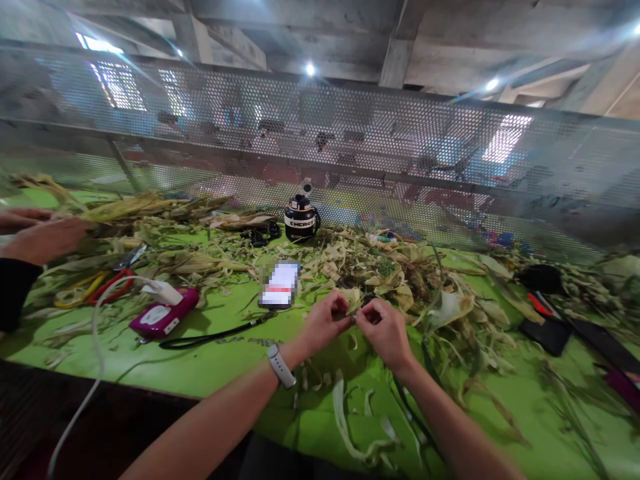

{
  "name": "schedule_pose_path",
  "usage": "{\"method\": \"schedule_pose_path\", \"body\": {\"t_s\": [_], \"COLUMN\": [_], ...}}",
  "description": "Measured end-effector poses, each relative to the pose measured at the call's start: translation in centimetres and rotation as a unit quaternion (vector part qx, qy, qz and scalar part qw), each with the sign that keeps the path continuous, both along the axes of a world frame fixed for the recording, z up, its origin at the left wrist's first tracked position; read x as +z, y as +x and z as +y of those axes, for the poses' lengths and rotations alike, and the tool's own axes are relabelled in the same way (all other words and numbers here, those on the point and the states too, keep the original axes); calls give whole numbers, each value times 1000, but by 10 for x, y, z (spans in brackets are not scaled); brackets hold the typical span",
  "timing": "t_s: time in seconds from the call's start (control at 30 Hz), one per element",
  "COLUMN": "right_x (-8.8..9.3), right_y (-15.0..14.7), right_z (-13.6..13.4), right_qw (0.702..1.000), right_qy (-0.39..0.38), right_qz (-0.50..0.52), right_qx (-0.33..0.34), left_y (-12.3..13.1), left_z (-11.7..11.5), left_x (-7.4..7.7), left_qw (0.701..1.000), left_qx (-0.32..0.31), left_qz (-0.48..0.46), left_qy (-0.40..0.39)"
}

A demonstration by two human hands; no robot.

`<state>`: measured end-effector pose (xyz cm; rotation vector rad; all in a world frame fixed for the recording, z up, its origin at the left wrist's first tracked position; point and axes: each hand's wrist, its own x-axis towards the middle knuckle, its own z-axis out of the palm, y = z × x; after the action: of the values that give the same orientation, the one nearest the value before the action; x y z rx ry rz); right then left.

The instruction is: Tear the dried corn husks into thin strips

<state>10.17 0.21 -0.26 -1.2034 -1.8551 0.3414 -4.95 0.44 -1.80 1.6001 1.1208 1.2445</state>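
Note:
My left hand [327, 321], with a pale watch on its wrist, is closed in a pinch above the green table. My right hand [386, 331] is pinched too, its fingertips almost meeting those of the left. Between them is a small pale-green piece of corn husk [354, 297], mostly hidden by the fingers. Right behind both hands lies a heap of dry, crumpled husks [400, 267]. Thin torn husk strips [341, 407] are scattered on the tabletop below my wrists.
A lit phone [281, 283] with a black strap lies left of my hands. Farther left are a purple power bank [165, 313] with a white cable, scissors [113, 287] and another person's hands [47, 233]. A black bottle [301, 220] stands before the perforated metal screen [350, 147].

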Motion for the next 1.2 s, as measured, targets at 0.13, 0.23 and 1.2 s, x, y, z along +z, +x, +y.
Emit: {"method": "schedule_pose_path", "body": {"t_s": [0.13, 0.23, 1.2], "right_x": [0, 4, 3], "right_y": [0, 1, 6], "right_z": [-1, -3, 11], "right_qw": [998, 999, 991], "right_qy": [49, 17, -108], "right_qz": [-30, -6, 64], "right_qx": [-3, 37, 50], "left_y": [-1, -2, -6], "left_z": [-2, -2, -5], "left_x": [2, 3, 2], "left_qw": [999, 999, 983], "left_qx": [-3, 2, -39], "left_qz": [30, 22, 158], "left_qy": [37, 28, 79]}}
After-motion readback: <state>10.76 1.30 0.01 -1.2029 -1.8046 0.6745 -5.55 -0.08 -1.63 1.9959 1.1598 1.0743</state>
